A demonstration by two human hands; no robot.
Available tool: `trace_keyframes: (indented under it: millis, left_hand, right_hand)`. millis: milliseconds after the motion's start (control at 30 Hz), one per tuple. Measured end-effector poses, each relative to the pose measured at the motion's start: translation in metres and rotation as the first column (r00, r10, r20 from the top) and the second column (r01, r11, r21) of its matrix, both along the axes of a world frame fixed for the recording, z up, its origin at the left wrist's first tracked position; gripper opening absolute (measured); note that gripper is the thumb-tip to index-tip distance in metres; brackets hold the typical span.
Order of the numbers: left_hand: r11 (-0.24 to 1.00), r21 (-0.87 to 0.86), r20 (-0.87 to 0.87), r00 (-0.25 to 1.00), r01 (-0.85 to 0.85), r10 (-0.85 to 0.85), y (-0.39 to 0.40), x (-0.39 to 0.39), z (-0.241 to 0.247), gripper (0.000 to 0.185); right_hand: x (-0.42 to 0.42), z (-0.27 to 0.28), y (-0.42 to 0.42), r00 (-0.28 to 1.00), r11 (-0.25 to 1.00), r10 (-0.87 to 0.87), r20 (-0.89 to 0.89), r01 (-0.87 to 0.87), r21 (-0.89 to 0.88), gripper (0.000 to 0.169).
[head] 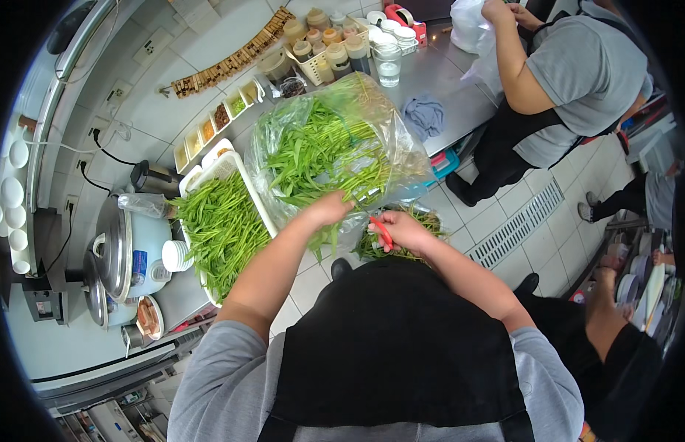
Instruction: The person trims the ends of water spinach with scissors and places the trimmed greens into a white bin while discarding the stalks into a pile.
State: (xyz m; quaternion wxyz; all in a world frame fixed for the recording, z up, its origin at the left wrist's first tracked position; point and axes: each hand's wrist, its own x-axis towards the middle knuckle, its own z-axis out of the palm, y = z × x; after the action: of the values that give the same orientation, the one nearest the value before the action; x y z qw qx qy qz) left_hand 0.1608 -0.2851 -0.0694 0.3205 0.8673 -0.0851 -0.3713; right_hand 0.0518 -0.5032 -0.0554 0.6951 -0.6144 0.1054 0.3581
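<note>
My right hand (403,229) is closed on red-handled scissors (382,232), whose blades point up and left towards the stems. Just left of them, my left hand (332,207) grips some leafy green stems, with leaves hanging below it. Both hands are at the near edge of a large clear plastic bag (408,149) spread on the counter and full of leafy greens (303,143). A white plastic basket (259,207) to the left is heaped with cut greens (223,232). Below my right hand lies a pile of stem ends (370,246), partly hidden by the hand and apron.
Seasoning trays (208,130), sauce bottles (337,55) and a glass of water (387,66) line the counter's back. A blue cloth (424,117) lies right of the bag. Large lidded pots (113,248) stand left. A co-worker (574,72) stands at the right, others farther right.
</note>
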Motion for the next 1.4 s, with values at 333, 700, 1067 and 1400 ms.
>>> trace_keyframes:
  millis: [333, 700, 1067, 1400]
  left_hand:
    - [0.993, 0.115, -0.031, 0.999, -0.022, 0.025, -0.001, -0.013, 0.050, 0.055]
    - [0.907, 0.422, 0.325, 0.934, 0.000, -0.151, 0.010, 0.021, 0.034, 0.047]
    - [0.847, 0.525, 0.311, 0.907, 0.086, -0.284, -0.008, 0.009, 0.033, 0.037]
    - [0.988, 0.144, 0.247, 0.969, -0.063, 0.026, 0.044, 0.041, 0.033, 0.070]
  right_hand:
    - [-0.009, -0.011, -0.004, 0.997, 0.999, -0.044, 0.063, 0.044, 0.002, 0.026]
    - [-0.006, -0.002, -0.005, 0.996, 0.993, -0.075, -0.041, 0.071, -0.092, 0.035]
    - [0.002, 0.000, -0.009, 0.993, 0.992, -0.115, -0.029, 0.113, -0.058, 0.034]
    - [0.013, -0.004, -0.022, 0.992, 0.992, -0.123, -0.022, 0.123, -0.022, 0.037]
